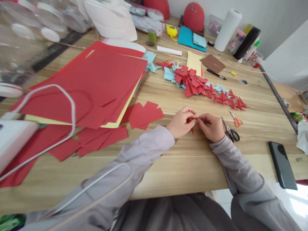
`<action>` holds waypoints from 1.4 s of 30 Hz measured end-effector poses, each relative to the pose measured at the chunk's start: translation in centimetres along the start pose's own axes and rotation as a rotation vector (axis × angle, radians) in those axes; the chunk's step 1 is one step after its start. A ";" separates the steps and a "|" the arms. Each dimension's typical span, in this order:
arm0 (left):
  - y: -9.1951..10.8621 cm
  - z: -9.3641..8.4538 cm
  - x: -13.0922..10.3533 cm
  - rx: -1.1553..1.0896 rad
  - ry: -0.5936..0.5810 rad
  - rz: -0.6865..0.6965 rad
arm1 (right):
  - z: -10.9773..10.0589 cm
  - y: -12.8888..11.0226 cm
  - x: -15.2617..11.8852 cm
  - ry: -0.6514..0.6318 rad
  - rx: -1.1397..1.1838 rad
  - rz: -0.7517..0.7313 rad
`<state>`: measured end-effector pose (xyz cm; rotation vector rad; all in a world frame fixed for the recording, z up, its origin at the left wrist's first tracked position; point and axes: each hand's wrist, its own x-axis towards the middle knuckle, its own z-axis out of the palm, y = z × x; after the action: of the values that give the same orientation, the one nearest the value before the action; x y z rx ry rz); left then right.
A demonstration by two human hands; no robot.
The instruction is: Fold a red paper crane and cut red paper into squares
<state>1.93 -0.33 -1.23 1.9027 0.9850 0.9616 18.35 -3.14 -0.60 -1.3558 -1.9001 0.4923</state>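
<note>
Between my two hands is a small folded piece of red paper (192, 131), mostly hidden by the fingers. My left hand (182, 122) pinches it from the left, and one red point hangs below the thumb. My right hand (211, 126) closes its thumb and forefinger on the paper's other end. Beyond the hands lies a heap of folded red paper pieces (191, 80), with light blue ones (169, 73) among them. Orange-handled scissors (237, 121) and black-handled scissors (233, 134) rest just right of my right hand.
Large red sheets (103, 80) and cut red squares (144, 115) cover the table's left side. A white cable (73, 109) loops over them. A phone (282, 165) lies at the right edge. A tape measure (171, 30), blue paper (190, 38) and a white roll (228, 30) stand at the back.
</note>
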 end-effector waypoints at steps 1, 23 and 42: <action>0.0 0.0 0.1 -0.017 -0.004 -0.015 | 0.0 0.0 0.0 0.032 -0.088 -0.078; -0.4 -0.2 0.3 -0.193 0.044 -0.059 | -0.3 -0.4 -0.3 0.162 -0.165 -0.223; 0.2 0.1 -0.4 0.079 0.027 0.082 | -0.3 -0.4 0.4 -0.084 0.373 0.278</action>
<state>1.94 -0.75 -1.22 2.0141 0.9804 1.0118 18.28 -2.96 0.02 -1.3651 -1.5868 1.0024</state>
